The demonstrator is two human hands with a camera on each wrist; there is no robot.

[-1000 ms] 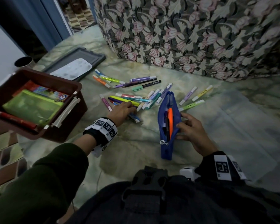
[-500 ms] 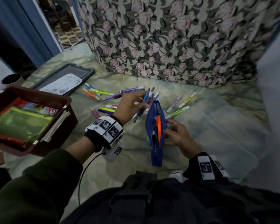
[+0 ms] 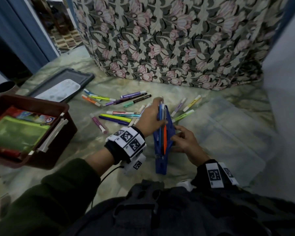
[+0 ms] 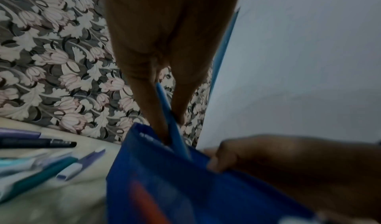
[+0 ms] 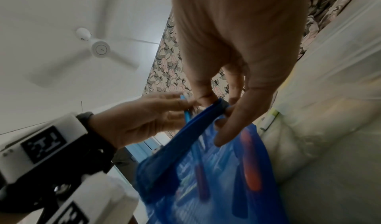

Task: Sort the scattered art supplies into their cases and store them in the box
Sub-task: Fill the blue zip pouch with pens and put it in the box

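Head view caught the left hand (image 3: pixel 150 118) pinching slim blue pens (image 3: pixel 161 113), their tips down inside the open blue mesh pencil pouch (image 3: pixel 162 160) on the marbled floor. Right hand (image 3: pixel 183 142) gripped the pouch's right rim, fingers curled. Loose cylindrical markers (image 3: pixel 116 117) lay scattered just left; the brown plastic box (image 3: pixel 58 133) sat far left.

Ahead of you hangs a floral cloth (image 3: pixel 177 40), dark with pale pink blooms and cream leaves, reaching down to a pale green marbled floor (image 3: pixel 85 143). To your right lies a clear plastic sheet (image 3: pixel 228 130), flat on that floor. Far left stand blue door frames (image 3: pixel 26 31). Overhead, a white ceiling fan (image 5: pixel 98 48) is mounted on a white ceiling.
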